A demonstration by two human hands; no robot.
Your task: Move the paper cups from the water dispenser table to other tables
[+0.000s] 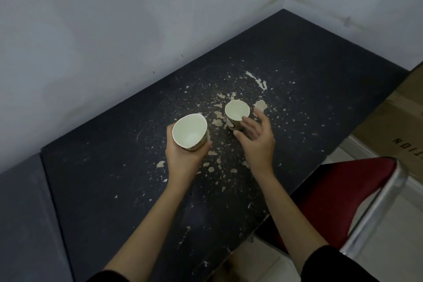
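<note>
Dark counter [286,57] runs from lower left to upper right of frame, pushed into a grey wall corner; top badly chipped, pale flakes thickest at centre. Red-seated chair [338,192] with metal frame at lower right, cardboard box [398,121] at right edge.

Left hand [183,155], centre frame: clamped around a paper cup [190,130], mouth up and tilted toward camera, looks empty. Cannot tell if its base touches the counter.

Right hand [256,137], just right of centre: fingers spread apart, curved loosely beside a second paper cup [237,114]. That cup stands upright on the counter among the flakes. One fingertip lies at its rim; not gripped.

Step in hand, as I judge it: setting cups down on a receiving counter. Right cup looks placed; left one not yet released.

Next move calls for seating the left cup flat on a level patch clear of its neighbour, then easing the grip off without denting the thin wall.
</note>
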